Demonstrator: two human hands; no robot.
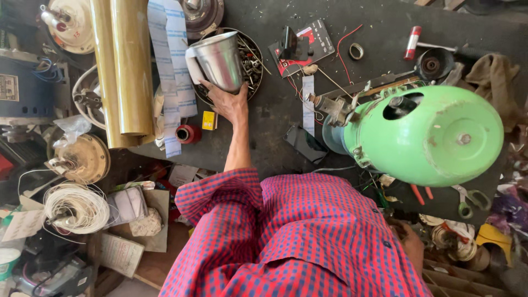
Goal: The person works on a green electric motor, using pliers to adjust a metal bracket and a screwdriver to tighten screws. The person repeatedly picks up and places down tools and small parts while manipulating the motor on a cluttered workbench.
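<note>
left hand (231, 102) reaches across the dark surface (264, 148), fingers (212, 88) curled around the base of a shiny steel tumbler (220, 59), which tilts over a round metal tray of screws and small parts (254, 60). just left: strip of white-blue tape (173, 66), brass-coloured rolled sheet (122, 71), small red thread spool (188, 133). to the right a big green rounded motor housing (434, 135) crowds the surface. right hand (410, 245) low beside red checked shirt (286, 236), grip cannot be told.

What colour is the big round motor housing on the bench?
Light green, chipped in places; the motor housing shows best in the head view.
</note>
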